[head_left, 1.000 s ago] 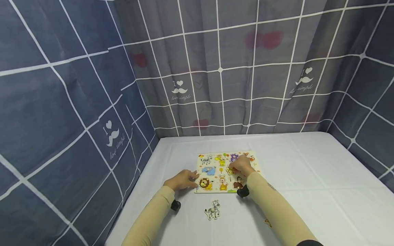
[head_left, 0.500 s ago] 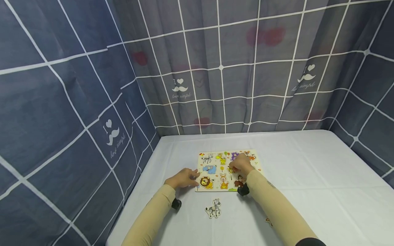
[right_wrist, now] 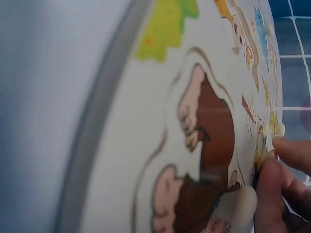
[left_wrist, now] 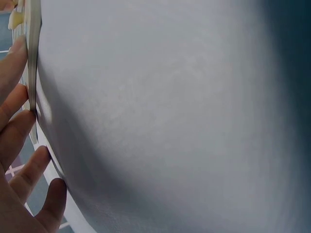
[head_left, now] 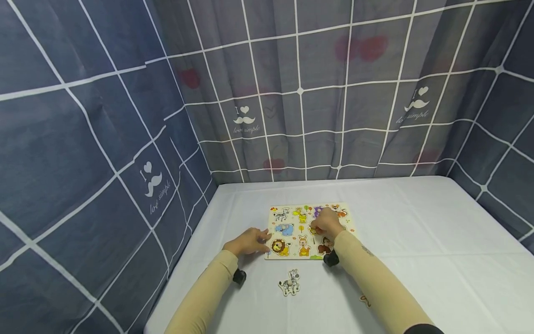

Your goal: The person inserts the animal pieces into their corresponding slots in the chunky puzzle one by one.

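A wooden animal peg puzzle board (head_left: 292, 239) lies flat on the table. My left hand (head_left: 248, 241) rests at its left edge, fingers spread and fairly straight, fingertips touching the board's side in the left wrist view. Over the board's middle right, my right hand (head_left: 327, 223) pinches the small knob of a yellow animal puzzle piece (right_wrist: 259, 141) between thumb and finger; the hand hides most of that piece. Close by sits a brown monkey piece (right_wrist: 216, 131) with a pale knob. A loose zebra puzzle piece (head_left: 289, 282) lies in front of the board.
Partly hidden by the right sleeve (head_left: 375, 278), a brown loose piece (head_left: 365, 300) lies on the white-covered table (head_left: 417, 232). Elephant (head_left: 284, 229), lion (head_left: 280, 247) and kangaroo (head_left: 304, 246) figures show on the board. Grid-patterned curtains (head_left: 321, 116) enclose the table.
The head view has tilted slightly, so the scene sits a little higher. Both hands keep practically the same places on the board.
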Demonstrator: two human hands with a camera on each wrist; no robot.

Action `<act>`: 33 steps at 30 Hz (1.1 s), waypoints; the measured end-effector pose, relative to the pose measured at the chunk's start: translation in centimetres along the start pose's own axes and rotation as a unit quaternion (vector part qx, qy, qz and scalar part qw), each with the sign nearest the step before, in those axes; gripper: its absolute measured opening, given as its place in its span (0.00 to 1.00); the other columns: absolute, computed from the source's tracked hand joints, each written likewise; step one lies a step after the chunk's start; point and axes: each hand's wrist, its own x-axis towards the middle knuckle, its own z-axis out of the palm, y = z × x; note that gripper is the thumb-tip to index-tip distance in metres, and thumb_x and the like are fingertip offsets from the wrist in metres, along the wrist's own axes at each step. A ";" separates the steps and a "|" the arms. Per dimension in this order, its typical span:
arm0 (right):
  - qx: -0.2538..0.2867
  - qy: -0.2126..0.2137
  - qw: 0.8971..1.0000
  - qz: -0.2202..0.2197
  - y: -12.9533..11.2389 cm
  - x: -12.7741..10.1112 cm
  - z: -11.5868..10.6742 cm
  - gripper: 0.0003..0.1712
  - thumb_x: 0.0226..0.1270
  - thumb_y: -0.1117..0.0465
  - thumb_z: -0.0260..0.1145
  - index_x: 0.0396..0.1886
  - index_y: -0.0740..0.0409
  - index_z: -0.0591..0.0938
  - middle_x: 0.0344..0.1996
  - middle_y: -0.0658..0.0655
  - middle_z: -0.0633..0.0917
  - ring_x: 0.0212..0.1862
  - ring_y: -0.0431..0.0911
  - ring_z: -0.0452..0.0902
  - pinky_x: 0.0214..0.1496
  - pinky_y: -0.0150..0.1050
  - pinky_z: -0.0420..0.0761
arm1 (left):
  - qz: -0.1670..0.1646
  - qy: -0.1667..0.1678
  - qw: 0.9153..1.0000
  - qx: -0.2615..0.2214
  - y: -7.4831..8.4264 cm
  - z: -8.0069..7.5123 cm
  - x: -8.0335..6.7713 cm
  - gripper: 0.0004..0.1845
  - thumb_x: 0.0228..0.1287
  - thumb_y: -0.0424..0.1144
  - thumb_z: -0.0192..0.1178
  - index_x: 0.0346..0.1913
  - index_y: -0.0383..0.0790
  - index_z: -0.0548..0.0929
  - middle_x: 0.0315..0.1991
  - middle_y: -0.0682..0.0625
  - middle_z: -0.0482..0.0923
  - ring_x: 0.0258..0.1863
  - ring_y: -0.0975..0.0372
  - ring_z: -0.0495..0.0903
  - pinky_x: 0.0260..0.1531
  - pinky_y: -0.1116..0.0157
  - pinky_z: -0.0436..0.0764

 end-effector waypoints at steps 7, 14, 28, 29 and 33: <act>-0.058 -0.004 0.994 -0.089 0.2 -1.1 -1.7 0.19 0.55 0.61 0.76 0.10 0.60 0.79 0.07 0.54 0.78 0.11 0.40 0.71 0.16 0.31 0.71 | -0.017 -0.003 1.000 0.003 0.1 0.1 0.0 0.32 0.58 0.46 0.72 0.65 0.43 0.78 0.73 0.48 0.66 0.75 0.47 0.63 0.76 0.49 0.60; -0.050 -0.041 0.989 -0.132 0.0 -2.1 -4.2 0.11 0.60 0.63 0.72 0.23 0.66 0.86 0.17 0.58 0.83 0.18 0.43 0.75 0.23 0.36 0.77 | 0.000 -0.003 1.000 0.006 -0.1 -0.3 0.0 0.31 0.59 0.44 0.71 0.65 0.40 0.78 0.73 0.46 0.67 0.75 0.47 0.63 0.76 0.50 0.59; -0.039 -0.144 0.957 -0.249 0.8 -5.3 -3.6 0.09 0.61 0.66 0.72 0.39 0.66 0.89 0.38 0.59 0.90 0.34 0.43 0.84 0.38 0.40 0.86 | -0.009 -0.003 1.000 -0.010 -0.3 0.1 0.0 0.31 0.58 0.44 0.72 0.64 0.41 0.78 0.73 0.47 0.66 0.76 0.48 0.63 0.77 0.50 0.58; -0.038 -0.153 0.954 -0.257 0.6 -5.6 -3.4 0.09 0.61 0.66 0.72 0.40 0.66 0.89 0.39 0.60 0.90 0.34 0.42 0.84 0.38 0.39 0.86 | -0.009 -0.001 1.000 -0.009 -0.3 0.1 0.0 0.31 0.58 0.44 0.72 0.64 0.41 0.78 0.73 0.47 0.66 0.76 0.48 0.63 0.77 0.50 0.58; -0.037 -0.184 0.940 -0.286 -0.2 -6.8 -2.3 0.10 0.60 0.68 0.72 0.41 0.68 0.89 0.39 0.61 0.90 0.33 0.39 0.83 0.35 0.35 0.85 | -0.010 0.002 1.000 -0.009 -0.4 0.1 0.1 0.31 0.58 0.44 0.72 0.64 0.41 0.78 0.74 0.47 0.66 0.75 0.48 0.63 0.77 0.50 0.59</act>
